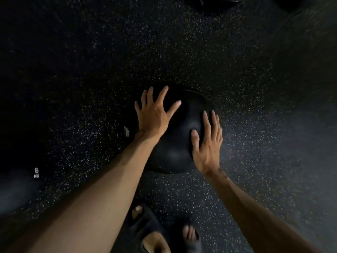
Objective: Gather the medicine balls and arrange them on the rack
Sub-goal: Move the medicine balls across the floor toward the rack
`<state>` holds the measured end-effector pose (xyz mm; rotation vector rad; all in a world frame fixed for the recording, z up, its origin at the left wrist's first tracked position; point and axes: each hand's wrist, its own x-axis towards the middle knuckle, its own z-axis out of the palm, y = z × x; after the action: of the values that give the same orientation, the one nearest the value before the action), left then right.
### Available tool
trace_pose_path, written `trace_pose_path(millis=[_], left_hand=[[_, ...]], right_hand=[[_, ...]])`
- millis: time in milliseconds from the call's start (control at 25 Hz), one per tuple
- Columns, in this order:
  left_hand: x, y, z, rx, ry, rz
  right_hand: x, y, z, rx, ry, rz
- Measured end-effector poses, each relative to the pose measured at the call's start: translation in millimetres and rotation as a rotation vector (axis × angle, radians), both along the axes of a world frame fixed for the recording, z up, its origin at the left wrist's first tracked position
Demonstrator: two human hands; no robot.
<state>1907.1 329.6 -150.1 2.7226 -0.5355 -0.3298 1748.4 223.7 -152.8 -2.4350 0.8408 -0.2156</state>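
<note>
Black medicine ball (pixel 175 143) on speckled floor (pixel 237 70); left hand (pixel 155 115), right hand (pixel 207 145) splayed flat against opposite sides, uncurled, likely for lifting.

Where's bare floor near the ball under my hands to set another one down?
Bare speckled floor lies right of the medicine ball, beyond the right hand, and ahead of it up to the dark shapes at the top edge. Crowded: the 6 kg ball lower left, and the sandalled feet just behind.

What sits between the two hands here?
Head view: the black medicine ball lies between the left hand and the right hand, both touching it with fingers spread.
</note>
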Motion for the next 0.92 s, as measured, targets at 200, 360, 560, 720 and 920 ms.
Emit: trace_pose_path(millis=[200, 360, 560, 720, 920], left_hand=[[14, -2, -10, -0.144, -0.079, 0.145], [-5, -3, -24, -0.199, -0.204, 0.016], [45, -46, -28, -0.204, -0.214, 0.099], [126, -67, -22, -0.162, -0.145, 0.162], [191, -103, -17, -0.265, -0.108, 0.183]], right_hand=[[65, -30, -1, 0.017, 0.12, -0.036], [138, -100, -4, 0.114, 0.161, -0.095], [184, -144, 0, 0.298, 0.016, -0.177], [169, -107, -14, 0.046, -0.141, -0.056], [236, -147, -23, 0.056, -0.032, -0.125]])
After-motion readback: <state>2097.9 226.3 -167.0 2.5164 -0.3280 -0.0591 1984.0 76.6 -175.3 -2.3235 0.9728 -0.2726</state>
